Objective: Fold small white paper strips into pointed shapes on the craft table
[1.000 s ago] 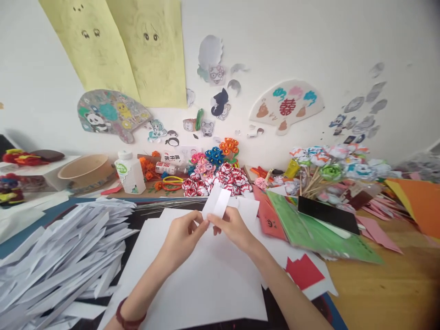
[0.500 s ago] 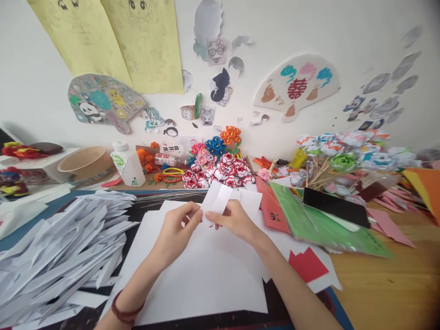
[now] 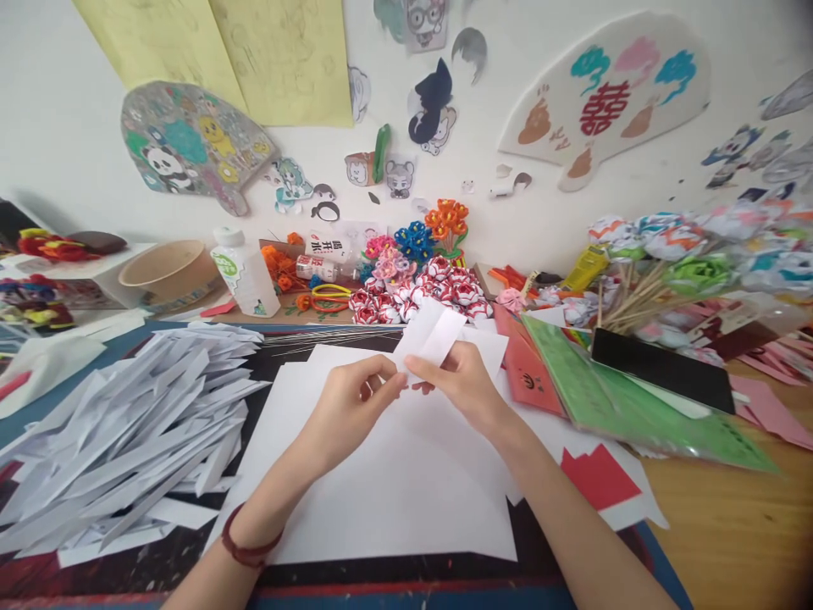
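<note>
A small folded white paper (image 3: 433, 332) is held up between my two hands, above large white sheets (image 3: 406, 491) lying on the dark mat. My right hand (image 3: 467, 381) pinches it, thumb on the front and the other fingers behind. My left hand (image 3: 356, 402) grips the paper's lower left edge between thumb and forefinger. A red-brown band (image 3: 245, 542) circles my left wrist.
Many folded white strips (image 3: 146, 432) are heaped at the left. Behind stand a white bottle (image 3: 245, 271) and red-and-white paper flowers (image 3: 445, 288). On the right lie a green packet (image 3: 641, 407), a black phone (image 3: 660, 368) and red paper (image 3: 600, 476).
The view has tilted down and shifted, so wall and table things appear higher and mostly further right. Both hands still hold the folded paper, which is now tilted more to the right.
</note>
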Available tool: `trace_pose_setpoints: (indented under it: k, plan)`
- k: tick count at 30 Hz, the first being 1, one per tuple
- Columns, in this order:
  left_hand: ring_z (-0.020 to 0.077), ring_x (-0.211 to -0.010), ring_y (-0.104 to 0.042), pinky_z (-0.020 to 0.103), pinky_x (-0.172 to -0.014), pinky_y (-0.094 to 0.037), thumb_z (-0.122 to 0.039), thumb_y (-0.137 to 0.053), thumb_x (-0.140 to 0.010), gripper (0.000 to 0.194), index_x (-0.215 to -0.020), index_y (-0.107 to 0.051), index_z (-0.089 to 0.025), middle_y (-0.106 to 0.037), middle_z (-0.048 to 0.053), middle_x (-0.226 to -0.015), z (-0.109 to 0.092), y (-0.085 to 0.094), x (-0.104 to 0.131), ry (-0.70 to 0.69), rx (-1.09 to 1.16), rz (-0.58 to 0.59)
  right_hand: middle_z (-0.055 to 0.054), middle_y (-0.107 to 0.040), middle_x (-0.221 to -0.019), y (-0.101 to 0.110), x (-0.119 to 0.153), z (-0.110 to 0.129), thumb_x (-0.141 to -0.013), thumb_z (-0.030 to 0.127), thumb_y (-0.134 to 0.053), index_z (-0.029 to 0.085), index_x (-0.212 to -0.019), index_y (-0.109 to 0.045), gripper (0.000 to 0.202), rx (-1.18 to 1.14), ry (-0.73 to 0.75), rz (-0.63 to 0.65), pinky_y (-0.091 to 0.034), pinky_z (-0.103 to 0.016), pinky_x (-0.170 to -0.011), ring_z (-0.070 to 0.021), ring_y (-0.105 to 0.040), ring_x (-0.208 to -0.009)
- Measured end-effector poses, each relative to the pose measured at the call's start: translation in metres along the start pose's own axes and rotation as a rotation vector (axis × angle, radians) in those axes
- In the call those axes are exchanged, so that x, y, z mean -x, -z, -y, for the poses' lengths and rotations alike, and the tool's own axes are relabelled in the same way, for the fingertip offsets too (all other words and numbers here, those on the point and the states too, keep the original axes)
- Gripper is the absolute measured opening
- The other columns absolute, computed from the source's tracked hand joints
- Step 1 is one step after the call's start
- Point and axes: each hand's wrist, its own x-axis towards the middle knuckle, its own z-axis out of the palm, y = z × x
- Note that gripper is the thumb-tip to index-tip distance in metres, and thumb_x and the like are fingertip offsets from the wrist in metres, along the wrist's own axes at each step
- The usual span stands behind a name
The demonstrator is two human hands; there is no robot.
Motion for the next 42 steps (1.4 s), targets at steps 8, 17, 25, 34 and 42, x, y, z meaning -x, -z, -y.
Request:
trace_pose_setpoints:
  k: [8, 17, 25, 34, 42]
  plan:
    - [0.0100, -0.055, -0.045, 0.020, -0.052, -0.033, -0.032, -0.045, -0.088, 0.025, -0.072, -0.057, -0.017, -0.053, -0.003, -0.060, 0.000, -0.001, 0.001, 0.015, -0.036, 0.032, -0.005, -0.067, -0.069, 0.003, -0.002, -0.005, -0.075, 0.037, -0.067, 0.013, -0.077, -0.066, 0.024, 0.010, -0.006, 0.007, -0.047, -0.026, -0.053, -0.0155, -0.060, -0.059]
    - [0.0116, -0.060, -0.050, 0.022, -0.056, -0.034, -0.025, -0.042, -0.089, 0.019, -0.076, -0.054, -0.018, -0.059, -0.001, -0.069, 0.003, 0.000, 0.003, -0.034, -0.108, 0.039, -0.005, -0.066, -0.067, 0.002, -0.002, -0.007, -0.075, 0.035, -0.069, 0.013, -0.074, -0.065, 0.023, 0.030, -0.009, 0.019, -0.045, -0.026, -0.053, -0.0157, -0.060, -0.059]
    - [0.0143, -0.062, -0.053, 0.024, -0.059, -0.034, -0.018, -0.037, -0.087, 0.022, -0.070, -0.051, -0.019, -0.062, 0.000, -0.070, 0.008, 0.000, 0.006, -0.004, -0.260, 0.005, -0.004, -0.063, -0.069, 0.003, -0.002, -0.007, -0.076, 0.035, -0.068, 0.012, -0.077, -0.064, 0.023, -0.004, -0.007, 0.087, -0.047, -0.026, -0.054, -0.0139, -0.058, -0.058]
    - [0.0130, -0.063, -0.054, 0.023, -0.059, -0.036, -0.035, -0.044, -0.089, 0.021, -0.089, -0.059, -0.022, -0.065, -0.001, -0.084, 0.006, 0.017, 0.002, 0.027, -0.187, -0.222, -0.005, -0.063, -0.075, 0.004, -0.001, -0.008, -0.071, 0.038, -0.072, 0.012, -0.086, -0.066, 0.031, 0.058, -0.127, 0.232, -0.051, -0.029, -0.058, -0.0155, -0.059, -0.063]
    - [0.0111, -0.060, -0.053, 0.021, -0.058, -0.038, -0.029, -0.047, -0.087, 0.016, -0.079, -0.058, -0.019, -0.063, -0.002, -0.074, 0.005, 0.009, 0.003, -0.030, -0.150, -0.329, -0.004, -0.060, -0.068, -0.002, 0.001, -0.008, -0.074, 0.045, -0.067, 0.011, -0.076, -0.064, 0.034, 0.249, -0.079, 0.320, -0.044, -0.024, -0.054, -0.0138, -0.055, -0.060]
